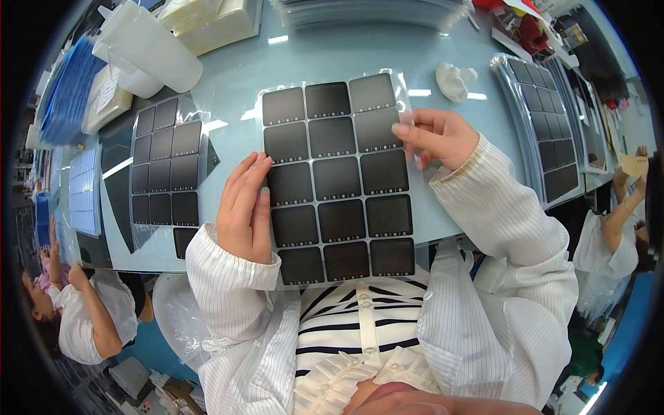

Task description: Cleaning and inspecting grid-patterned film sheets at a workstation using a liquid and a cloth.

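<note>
A clear plastic sheet of dark, rounded rectangular panels (337, 176) is in front of me, its lower edge reaching over the table's near edge. Small pale marks run along the bottom of each panel. My left hand (243, 211) is at the sheet's left edge, its fingers close together and thumb against the margin. At the upper right edge, my right hand (443, 138) pinches the clear margin between thumb and fingers. Part of the right fingers shows through the film. A similar panel sheet (160, 155) lies to the left, and a stack of such sheets (543, 117) to the right.
On the glossy table (235, 66) lie a crumpled white wad (454, 81) and, at the far left, a translucent plastic jug (149, 52). Stacked clear sheets (370, 12) line the far side. Blue-edged sheets (66, 90) stand left. Other people (97, 315) work at both sides.
</note>
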The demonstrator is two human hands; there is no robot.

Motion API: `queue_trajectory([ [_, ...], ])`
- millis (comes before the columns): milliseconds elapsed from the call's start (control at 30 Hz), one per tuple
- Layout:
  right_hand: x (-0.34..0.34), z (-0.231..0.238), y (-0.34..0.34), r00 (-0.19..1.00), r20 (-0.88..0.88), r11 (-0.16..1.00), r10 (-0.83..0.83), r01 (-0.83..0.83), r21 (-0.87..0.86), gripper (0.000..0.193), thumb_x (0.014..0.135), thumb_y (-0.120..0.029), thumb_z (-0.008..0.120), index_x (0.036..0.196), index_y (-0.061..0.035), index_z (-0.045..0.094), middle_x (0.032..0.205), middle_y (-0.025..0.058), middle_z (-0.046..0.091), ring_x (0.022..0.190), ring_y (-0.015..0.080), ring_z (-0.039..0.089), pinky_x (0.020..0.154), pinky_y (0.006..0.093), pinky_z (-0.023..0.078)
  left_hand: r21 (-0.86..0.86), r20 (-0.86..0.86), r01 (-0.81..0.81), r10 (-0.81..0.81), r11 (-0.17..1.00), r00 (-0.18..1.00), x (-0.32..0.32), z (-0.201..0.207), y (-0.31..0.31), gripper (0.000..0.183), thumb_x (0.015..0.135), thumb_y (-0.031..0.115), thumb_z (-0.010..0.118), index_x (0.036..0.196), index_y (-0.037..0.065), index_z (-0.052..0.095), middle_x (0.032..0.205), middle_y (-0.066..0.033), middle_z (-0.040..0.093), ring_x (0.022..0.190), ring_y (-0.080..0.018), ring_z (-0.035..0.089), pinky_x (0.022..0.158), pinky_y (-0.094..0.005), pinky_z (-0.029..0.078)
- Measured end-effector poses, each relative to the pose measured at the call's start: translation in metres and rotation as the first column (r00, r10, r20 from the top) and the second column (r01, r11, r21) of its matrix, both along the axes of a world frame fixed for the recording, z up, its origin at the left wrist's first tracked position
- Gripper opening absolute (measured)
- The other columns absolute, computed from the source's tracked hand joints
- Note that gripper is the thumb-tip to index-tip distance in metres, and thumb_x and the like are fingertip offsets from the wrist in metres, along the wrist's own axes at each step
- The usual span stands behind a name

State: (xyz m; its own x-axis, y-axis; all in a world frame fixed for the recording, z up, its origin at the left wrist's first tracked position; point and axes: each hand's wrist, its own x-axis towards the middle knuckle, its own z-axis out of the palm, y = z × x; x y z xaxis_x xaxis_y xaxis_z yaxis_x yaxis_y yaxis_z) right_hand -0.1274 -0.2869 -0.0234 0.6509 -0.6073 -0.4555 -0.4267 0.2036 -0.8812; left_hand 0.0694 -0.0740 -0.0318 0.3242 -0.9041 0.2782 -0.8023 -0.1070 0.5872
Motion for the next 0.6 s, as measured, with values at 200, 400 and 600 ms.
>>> queue_trajectory([
  [200,0.023,-0.001,0.004,0.989,-0.097,0.975,-0.11,0.088,-0.203,0.043,0.08,-0.032,0.066,0.102,0.0007,0.051,0.056,-0.0013,0.05,0.049,0.0071,0.047,0.045,0.0207,0.038,-0.034,-0.077,-0.039,0.037,0.999,0.996,0.003,0.0,0.005,0.027,0.087,0.0,0.043,0.111,-0.003,0.055,0.111,-0.0197,0.057,0.109,-0.0321,0.053,0.09,-0.0356,0.043],
  [400,0.03,-0.018,0.002,0.99,-0.138,0.672,-0.023,-0.086,-0.736,0.04,0.081,-0.029,0.064,0.102,0.0009,0.048,0.054,0.0007,0.05,0.044,0.0072,0.047,0.037,0.0205,0.033,-0.028,-0.085,-0.045,0.042,0.999,0.995,0.003,0.002,0.003,0.026,0.088,0.001,0.044,0.111,-0.002,0.056,0.11,-0.0199,0.058,0.108,-0.0311,0.053,0.087,-0.0343,0.044],
  [600,0.015,-0.008,-0.014,0.993,0.081,0.992,-0.09,0.082,0.095,0.03,0.083,-0.021,0.063,0.101,-0.0005,0.051,0.067,0.0045,0.059,0.054,0.0056,0.054,0.046,0.0195,0.04,0.019,-0.143,-0.038,0.04,0.999,0.989,0.002,0.004,0.005,0.029,0.088,0.003,0.042,0.115,-0.002,0.054,0.117,-0.0195,0.054,0.111,-0.0306,0.052,0.094,-0.0336,0.038],
])
